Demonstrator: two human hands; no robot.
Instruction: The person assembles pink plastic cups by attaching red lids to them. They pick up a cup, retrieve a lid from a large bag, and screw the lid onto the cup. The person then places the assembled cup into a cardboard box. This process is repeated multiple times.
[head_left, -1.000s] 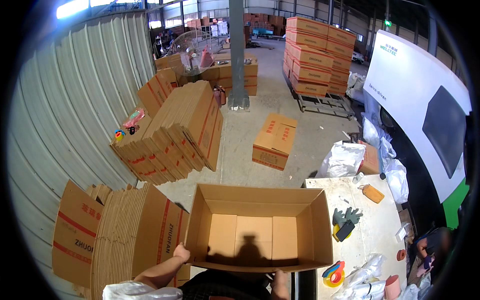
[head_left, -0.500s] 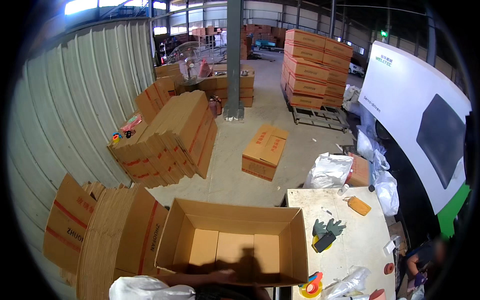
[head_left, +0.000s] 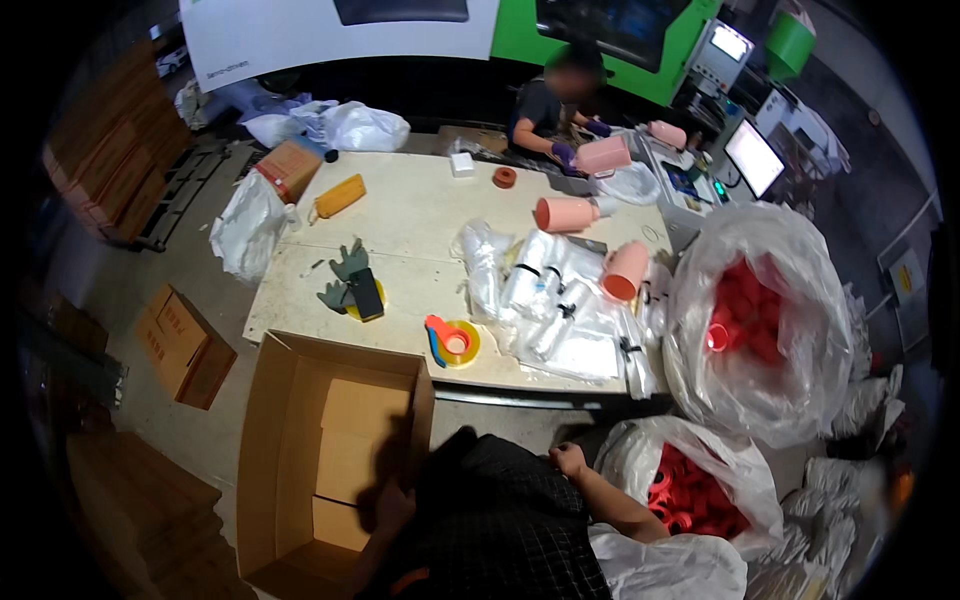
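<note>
An upright open cardboard carton stands at my left, against the table's near edge, its flat inside bare. My left hand is at the carton's right wall, dim in shadow; its fingers cannot be made out. My right hand hangs by my dark checked clothing, beside a clear plastic bag of red plastic parts. Its fingers are curled in, and whatever they hold, if anything, is hidden.
On the white table lie grey gloves, a phone, tape, plastic-wrapped packs and pink jugs. A larger bag of red parts stands right. Across the table a co-worker in purple gloves handles a pink jug.
My view has swung to the right, bringing the whole table, the bags of red parts and the co-worker into sight. My right hand now shows beside the bag; my left stays at the carton.
</note>
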